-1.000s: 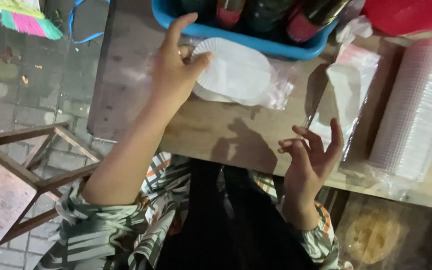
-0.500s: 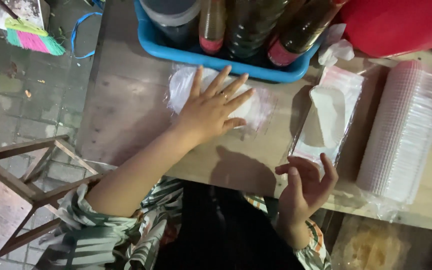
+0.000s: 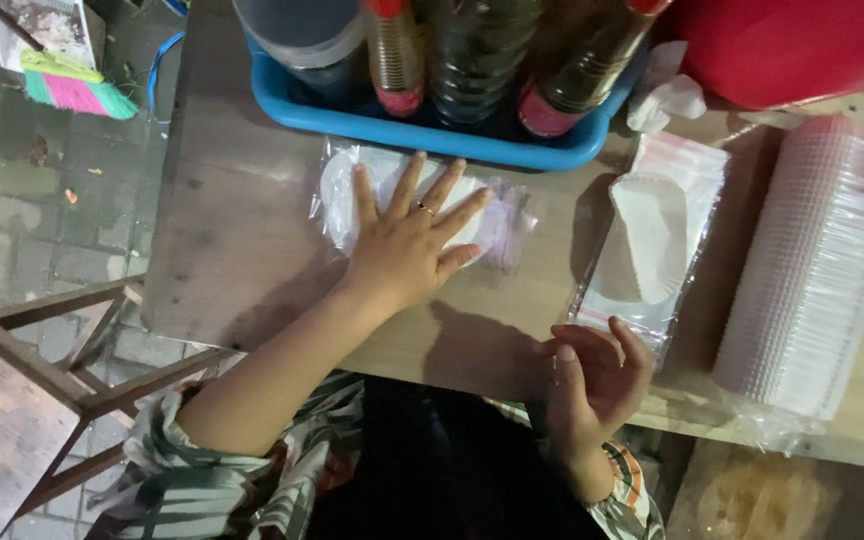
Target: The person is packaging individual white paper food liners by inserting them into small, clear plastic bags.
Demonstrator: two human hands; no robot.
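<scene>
Two bare hands work at a wooden table [image 3: 252,250] as we look down on it from above, beside a paved floor. Largest among the goods is a red container [image 3: 782,45] at the far right corner, then a long sleeve of stacked clear plastic cups [image 3: 812,270] lying on its side in a clear wrapper along the right edge. A blue plastic tray [image 3: 422,135] stands at the far edge, holding bottles [image 3: 492,60] with red labels and a grey-lidded tub [image 3: 297,35]. Just right of centre lies a clear plastic bag [image 3: 652,250] with a pink-striped top and a white paper liner inside it. Our left hand [image 3: 407,245] lies flat, fingers spread wide apart, pressing on a second clear packet of white paper liners [image 3: 372,185] that sits just in front of the blue tray; a ring shows on one finger. Our right hand [image 3: 592,380] hovers at the near edge, fingers loosely curled and empty, its fingertips just beside the near end of the pink-topped bag; whether they touch it we cannot tell. Off the table at the far left, a small broom [image 3: 77,90] with pink and green bristles lies on the paving, and a wooden stool [image 3: 62,370] stands nearer us.
</scene>
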